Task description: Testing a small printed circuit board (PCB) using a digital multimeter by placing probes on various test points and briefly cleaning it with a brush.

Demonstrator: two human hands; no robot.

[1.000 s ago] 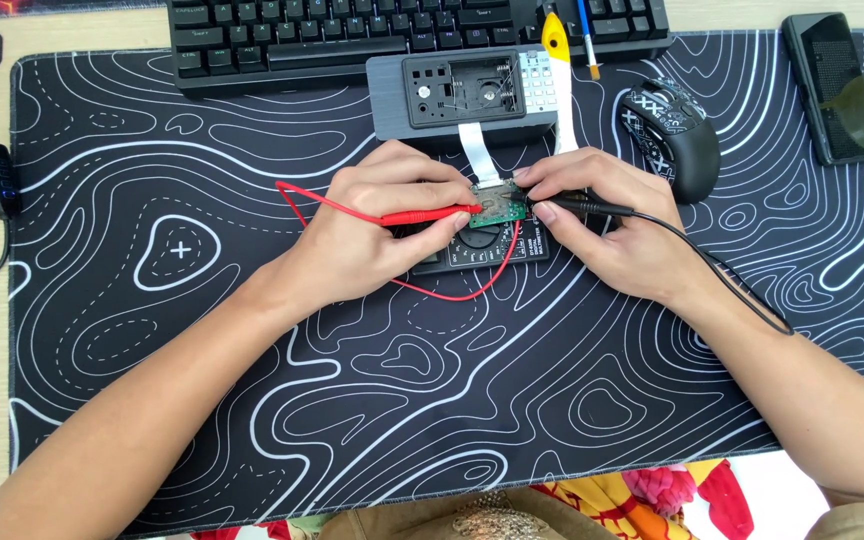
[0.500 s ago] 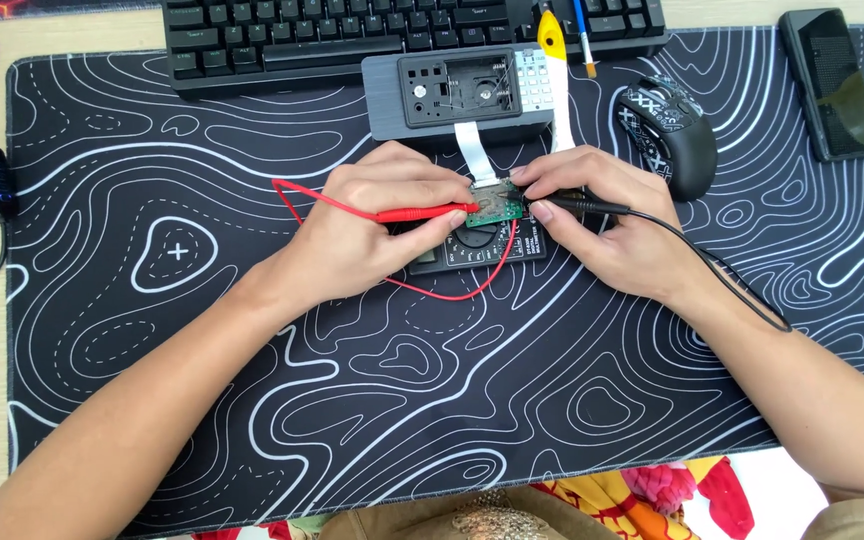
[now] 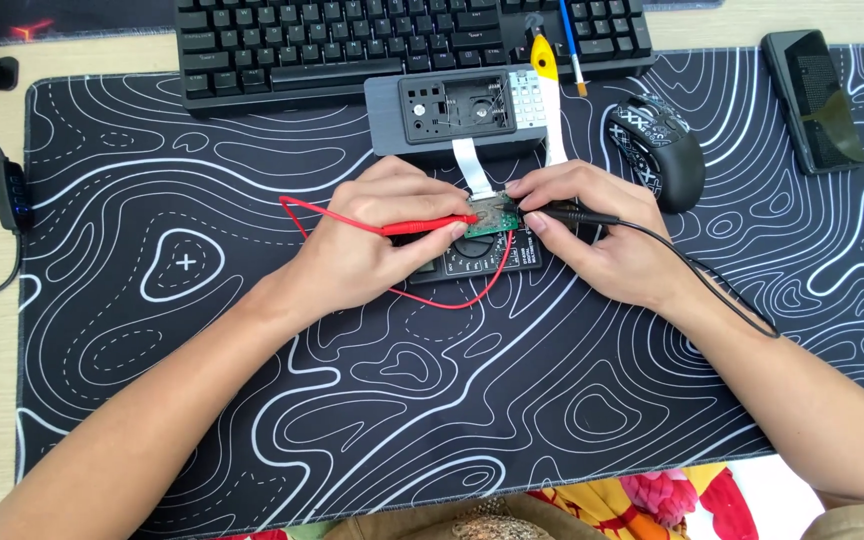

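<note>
My left hand (image 3: 377, 240) pinches a red test probe (image 3: 430, 226), its tip on a small green circuit board (image 3: 495, 213). My right hand (image 3: 592, 235) grips a black test probe (image 3: 567, 213), whose tip touches the same board from the right. The board lies over a black multimeter (image 3: 477, 258), partly hidden by both hands. A white ribbon cable (image 3: 469, 165) links the board to an opened grey device casing (image 3: 457, 108) just behind it. The red lead (image 3: 462, 298) loops under my left hand; the black lead (image 3: 712, 292) trails along my right forearm.
A black desk mat (image 3: 402, 400) with white contour lines covers the desk. Behind the casing stand a black keyboard (image 3: 372, 40), a yellow-handled tool (image 3: 549, 90) and a thin blue pen (image 3: 572, 45). A patterned mouse (image 3: 657, 150) and a dark phone (image 3: 812, 98) lie at the right.
</note>
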